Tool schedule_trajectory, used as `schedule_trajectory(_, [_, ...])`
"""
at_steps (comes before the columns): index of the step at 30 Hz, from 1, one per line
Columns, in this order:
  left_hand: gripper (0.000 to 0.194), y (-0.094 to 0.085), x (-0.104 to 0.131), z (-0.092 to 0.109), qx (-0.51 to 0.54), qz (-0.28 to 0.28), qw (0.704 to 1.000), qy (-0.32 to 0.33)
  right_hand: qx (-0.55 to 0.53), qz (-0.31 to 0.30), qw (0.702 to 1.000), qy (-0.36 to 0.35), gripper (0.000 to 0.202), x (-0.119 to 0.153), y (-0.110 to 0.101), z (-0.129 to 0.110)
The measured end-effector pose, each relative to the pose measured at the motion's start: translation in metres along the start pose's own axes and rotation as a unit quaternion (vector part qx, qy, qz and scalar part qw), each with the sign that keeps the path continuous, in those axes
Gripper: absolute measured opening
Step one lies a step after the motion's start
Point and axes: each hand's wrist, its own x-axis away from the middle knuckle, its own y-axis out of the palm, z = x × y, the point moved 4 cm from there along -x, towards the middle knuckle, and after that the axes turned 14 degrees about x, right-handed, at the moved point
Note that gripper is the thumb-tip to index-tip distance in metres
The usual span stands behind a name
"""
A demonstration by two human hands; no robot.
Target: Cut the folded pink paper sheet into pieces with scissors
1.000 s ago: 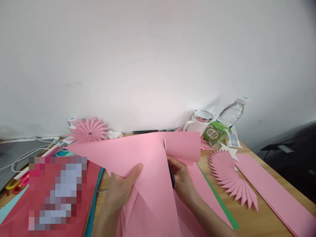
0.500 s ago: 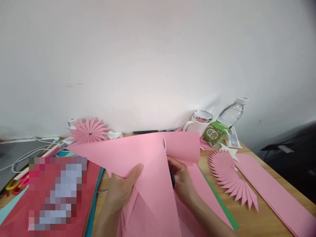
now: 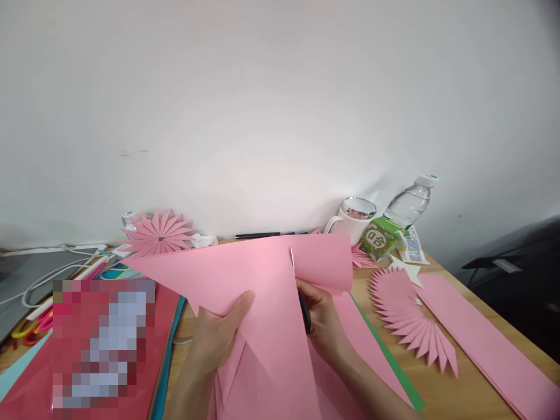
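A large pink paper sheet is raised above the table, its pointed corner reaching left and its right part curling over. My left hand grips its lower left part, thumb on top and the other fingers hidden beneath. My right hand is closed on the black handles of scissors. One shiny blade shows upright over the sheet, at a cut edge running down toward me. More pink paper lies below, over a green sheet.
Pink pleated fans, a white mug, a green box, a water bottle and folded pink strips stand or lie around. At left are a red packet and cables.
The view has shifted very slightly. The curled right end of the pink sheet has moved a little left; both hands keep nearly the same place and grip.
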Motion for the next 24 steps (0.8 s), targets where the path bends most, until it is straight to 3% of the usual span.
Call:
schedule_trajectory(13, [0.053,0.001,-0.0005,-0.0006,0.009,-0.017,1.0,0.005,-0.001,0.008,1.0,0.003,0.028,0.0027,-0.0016,0.0015])
schedule_trajectory(19, [0.052,0.0017,0.0003,0.0004,0.012,-0.009,1.0,0.004,0.02,0.017,1.0,0.009,0.018,0.0007,-0.0001,0.0026])
schedule_trajectory(24, [0.045,0.0026,0.0013,0.0016,0.001,-0.01,1.0,-0.009,0.048,0.014,0.999,-0.004,0.031,-0.0016,-0.003,-0.0032])
